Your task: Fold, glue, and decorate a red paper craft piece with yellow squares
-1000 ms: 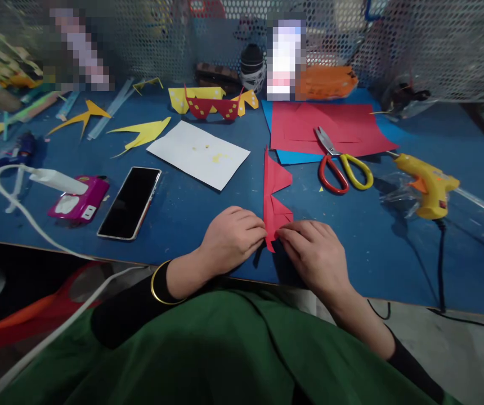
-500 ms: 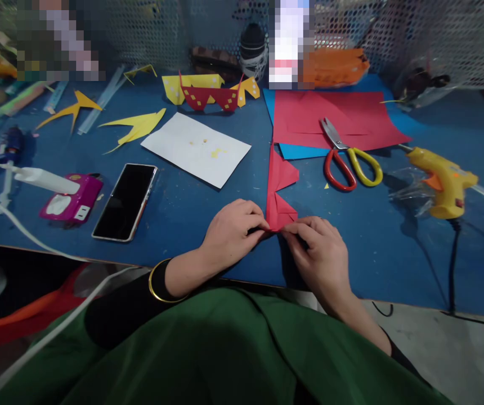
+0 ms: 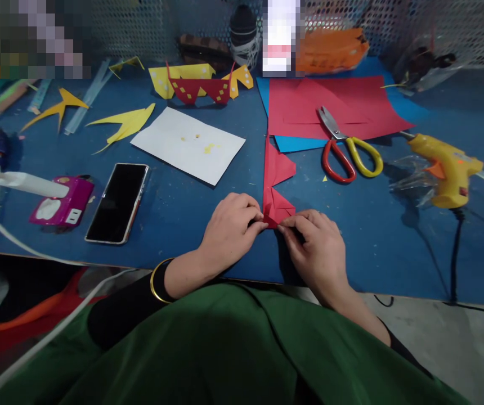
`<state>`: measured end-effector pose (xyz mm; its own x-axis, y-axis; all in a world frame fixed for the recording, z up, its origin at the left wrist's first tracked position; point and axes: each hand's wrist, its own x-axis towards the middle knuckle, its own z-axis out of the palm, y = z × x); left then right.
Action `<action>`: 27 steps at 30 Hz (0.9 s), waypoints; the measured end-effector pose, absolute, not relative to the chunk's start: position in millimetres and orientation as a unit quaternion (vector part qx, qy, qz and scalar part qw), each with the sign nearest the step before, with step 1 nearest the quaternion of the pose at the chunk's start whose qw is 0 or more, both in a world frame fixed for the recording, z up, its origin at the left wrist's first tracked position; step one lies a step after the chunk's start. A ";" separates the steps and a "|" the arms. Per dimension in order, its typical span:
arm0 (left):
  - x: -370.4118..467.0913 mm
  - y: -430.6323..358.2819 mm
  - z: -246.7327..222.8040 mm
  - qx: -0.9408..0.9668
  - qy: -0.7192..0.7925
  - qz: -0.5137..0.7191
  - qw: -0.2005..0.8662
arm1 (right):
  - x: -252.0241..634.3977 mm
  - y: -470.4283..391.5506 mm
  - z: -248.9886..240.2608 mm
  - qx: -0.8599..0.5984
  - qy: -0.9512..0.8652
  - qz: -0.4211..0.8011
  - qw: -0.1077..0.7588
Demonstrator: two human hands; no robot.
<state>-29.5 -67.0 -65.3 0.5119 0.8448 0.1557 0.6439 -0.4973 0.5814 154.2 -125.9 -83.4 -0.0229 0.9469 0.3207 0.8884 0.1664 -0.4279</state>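
Observation:
A folded red paper piece [image 3: 272, 174] with notched edges on its right side lies upright in view on the blue table, its near end between my hands. My left hand [image 3: 233, 230] pinches the lower left corner of that end. Opposite it, my right hand [image 3: 318, 247] pinches the lower right corner with thumb and index finger. Scissors [image 3: 338, 138] with one red and one yellow handle rest half on the red sheets [image 3: 352, 107] beyond. A white card [image 3: 189, 146] with yellow bits lies to the left.
A phone [image 3: 118, 203] and a pink power socket [image 3: 67, 202] with a white cable are at the left. Red and yellow paper masks [image 3: 200, 90] stand at the back. A yellow glue gun [image 3: 447, 169] is at the right, its black cord running over the table edge.
The view has shifted slightly. The near end of the red paper looks a little more folded, and both hands still pinch it.

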 end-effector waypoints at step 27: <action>-21.2 -67.5 -64.4 0.817 0.494 0.199 0.222 | 149.0 -123.9 -86.6 -0.653 -0.721 -0.021 0.231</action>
<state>-21.2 -67.5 -64.4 0.4324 0.8955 0.1052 0.7195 -0.4130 0.5583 149.0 -123.9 -86.6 -0.0396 0.9319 0.3605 0.9512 0.1457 -0.2721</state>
